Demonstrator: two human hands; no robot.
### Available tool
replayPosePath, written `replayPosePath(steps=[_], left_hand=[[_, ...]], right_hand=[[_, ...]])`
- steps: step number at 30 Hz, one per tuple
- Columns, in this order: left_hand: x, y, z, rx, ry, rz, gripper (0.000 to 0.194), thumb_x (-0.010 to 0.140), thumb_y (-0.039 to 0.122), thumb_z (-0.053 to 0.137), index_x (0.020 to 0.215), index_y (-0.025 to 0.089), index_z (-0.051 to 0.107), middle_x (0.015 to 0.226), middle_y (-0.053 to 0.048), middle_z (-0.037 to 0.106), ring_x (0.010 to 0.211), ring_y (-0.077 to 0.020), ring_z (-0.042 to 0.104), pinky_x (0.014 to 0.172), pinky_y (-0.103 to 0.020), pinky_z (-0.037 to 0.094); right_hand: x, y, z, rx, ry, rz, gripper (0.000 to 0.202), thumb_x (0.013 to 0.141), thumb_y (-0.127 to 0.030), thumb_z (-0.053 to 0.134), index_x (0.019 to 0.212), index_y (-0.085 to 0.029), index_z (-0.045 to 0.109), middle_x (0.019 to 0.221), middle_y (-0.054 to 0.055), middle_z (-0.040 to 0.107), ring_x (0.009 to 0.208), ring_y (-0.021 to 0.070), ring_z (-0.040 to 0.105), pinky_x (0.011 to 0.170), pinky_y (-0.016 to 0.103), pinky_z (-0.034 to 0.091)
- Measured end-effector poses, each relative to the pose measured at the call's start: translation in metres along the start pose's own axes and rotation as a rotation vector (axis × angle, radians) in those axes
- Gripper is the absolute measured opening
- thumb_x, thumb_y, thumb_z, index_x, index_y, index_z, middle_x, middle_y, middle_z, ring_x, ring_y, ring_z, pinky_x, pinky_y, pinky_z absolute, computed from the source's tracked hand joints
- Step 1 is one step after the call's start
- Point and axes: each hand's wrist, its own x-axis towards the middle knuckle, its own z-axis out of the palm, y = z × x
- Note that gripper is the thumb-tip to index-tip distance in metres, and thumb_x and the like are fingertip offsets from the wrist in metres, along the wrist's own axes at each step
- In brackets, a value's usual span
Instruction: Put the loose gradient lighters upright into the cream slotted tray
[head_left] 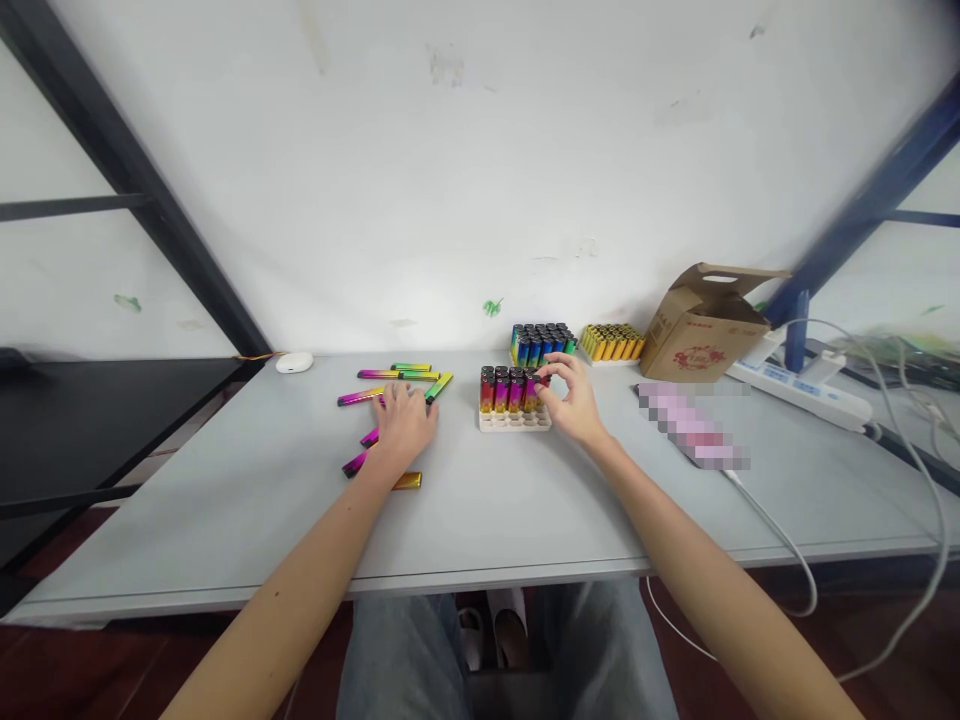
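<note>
My right hand [571,402] pinches a red lighter [541,390] between thumb and fingers at the right end of a white honeycomb tray [514,422]. Rows of upright lighters [501,390], red and purple-orange with black tops, fill the tray's back part, while its front holes are bare. Over on the left, my left hand [405,425] lies palm down among loose lighters, its fingers bent together and their tips hidden. Beside those fingers is a green lighter [440,387]. A purple-yellow lighter [358,397] sticks out past the hand, and a gold lighter [407,481] lies near the wrist.
Behind the tray stand a block of blue-green lighters [534,348] and a tray of yellow lighters [613,343]. An open cardboard box [697,335], a power strip [810,392] and a blurred pink phone-shaped item [686,425] with a white cable are rightward. A white case [294,363] sits back left.
</note>
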Motion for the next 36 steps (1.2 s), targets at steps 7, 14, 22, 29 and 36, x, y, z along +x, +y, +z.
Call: replayPosePath(steps=[7,14,22,29,36], left_hand=[[0.000,-0.001,0.000,0.010,0.027,0.016,0.030,0.090,0.028,0.042,0.102,0.015,0.067,0.127,-0.019,0.056,0.129,-0.0377,0.040,0.102,-0.055,0.033],[0.001,0.000,0.000,0.016,0.040,-0.002,0.031,0.091,0.022,0.039,0.109,0.013,0.063,0.126,-0.019,0.056,0.128,-0.0375,0.041,0.103,-0.053,0.034],[0.002,0.001,0.000,-0.096,0.133,0.013,0.031,0.094,0.018,0.034,0.117,0.013,0.054,0.125,-0.018,0.057,0.127,-0.0338,0.044,0.102,-0.049,0.035],[0.005,0.005,-0.006,-0.470,0.190,0.024,0.024,0.096,0.030,0.035,0.110,0.016,0.048,0.114,-0.016,0.060,0.113,-0.0297,0.054,0.095,-0.043,0.041],[0.002,0.009,-0.011,-0.872,0.053,0.055,0.022,0.094,0.044,0.042,0.100,0.023,0.037,0.094,-0.006,0.065,0.088,-0.0220,0.064,0.074,-0.034,0.044]], right_hand=[[0.003,0.008,0.001,0.134,-0.048,0.128,0.010,0.073,-0.029,0.064,0.081,-0.022,0.064,0.117,0.010,0.056,0.116,0.0267,0.053,0.105,0.049,0.037],[0.005,0.011,-0.001,0.208,-0.106,0.155,0.014,0.073,-0.032,0.065,0.082,-0.022,0.064,0.119,0.011,0.055,0.117,0.0277,0.053,0.102,0.049,0.039],[0.003,0.009,-0.007,0.065,-0.085,0.040,0.018,0.071,-0.022,0.065,0.089,-0.023,0.063,0.122,0.009,0.053,0.121,0.0266,0.050,0.105,0.048,0.035],[0.003,0.007,-0.007,0.030,-0.069,-0.015,0.020,0.074,-0.023,0.063,0.093,-0.024,0.064,0.121,0.009,0.054,0.120,0.0267,0.051,0.102,0.048,0.039],[0.002,0.001,-0.007,0.015,-0.087,-0.045,0.015,0.083,-0.030,0.058,0.095,-0.024,0.064,0.119,0.010,0.054,0.120,0.0254,0.050,0.103,0.047,0.040]])
